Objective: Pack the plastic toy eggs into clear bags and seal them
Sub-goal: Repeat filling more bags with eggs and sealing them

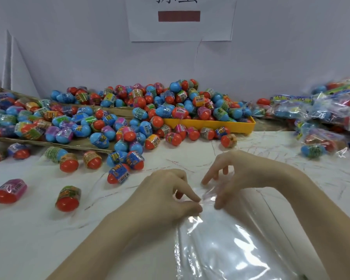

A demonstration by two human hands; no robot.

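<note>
A clear plastic bag (226, 243) lies flat on the white table at the near centre, with nothing visible inside it. My left hand (166, 195) pinches the bag's top edge between thumb and fingers. My right hand (236, 176) holds the same edge from the other side, its thumb under the film and its fingers spread above. A big heap of toy eggs (141, 112), blue and orange with coloured wrappers, covers the far side of the table. Loose eggs lie nearer, such as one (68, 199) left of my left hand.
A yellow tray (240, 125) holds part of the heap at the back. Flattened cardboard (79, 145) lies under the eggs on the left. Filled clear bags (321, 110) are piled at the far right. A paper sign (180, 19) hangs on the wall.
</note>
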